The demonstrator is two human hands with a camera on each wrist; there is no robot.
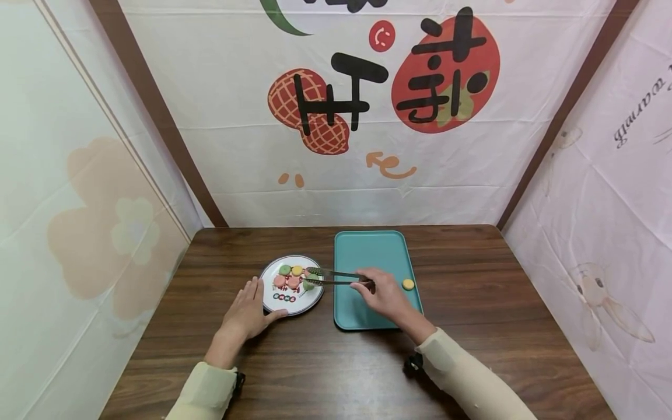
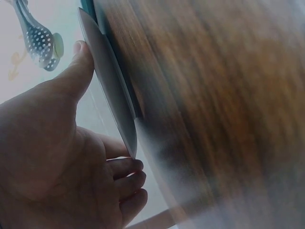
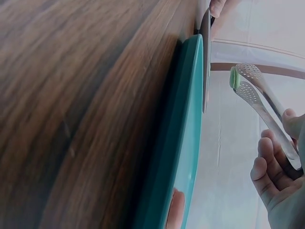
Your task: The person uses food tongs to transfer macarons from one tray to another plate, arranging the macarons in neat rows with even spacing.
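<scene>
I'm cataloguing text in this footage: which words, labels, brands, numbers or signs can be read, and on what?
"warmth": on the right wall, upside down; lettering beside it is cut off.
Back wall: large black characters, turned and stylised; I can't read them surely.
Also there: a red smiley and an orange arrow, wordless.
Plate: print too small to read.
No legible brand or number.

I face a far white backdrop [image 1: 370, 137] across the wooden table [image 1: 472, 303]; flower print [image 1: 94, 230], left; rabbit print [image 1: 595, 291], right
</scene>
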